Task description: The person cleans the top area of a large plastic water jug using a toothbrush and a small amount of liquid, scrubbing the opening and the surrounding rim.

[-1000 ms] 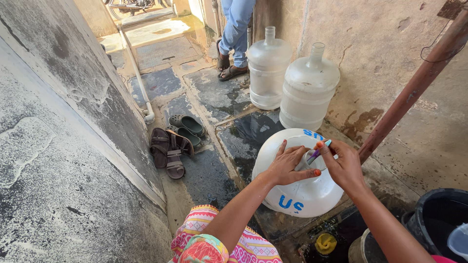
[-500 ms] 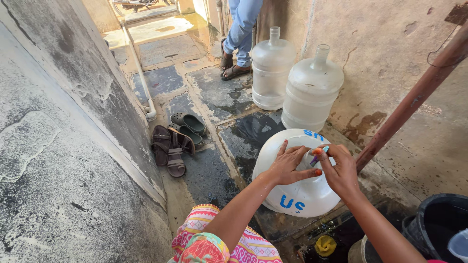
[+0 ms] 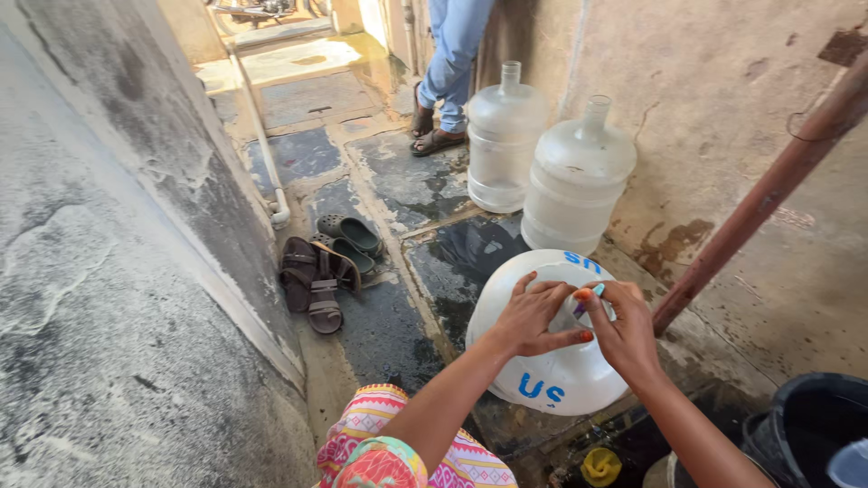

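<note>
While a large white water jug (image 3: pixel 551 380) is steadied on the wet stone floor (image 3: pixel 407 190), its top is pressed by the open left hand (image 3: pixel 533 316) and a small cap pinched by the right hand (image 3: pixel 624 330); slipping seems possible.

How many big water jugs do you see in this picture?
3: two upright jugs by the wall, and one white jug under both hands. None seem hidden.

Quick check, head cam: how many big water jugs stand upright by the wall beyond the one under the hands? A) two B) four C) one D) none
A: two clear water jugs, one and the other, stand upright side by side at the wall, beyond the white jug that the left hand and right hand rest on.
</note>
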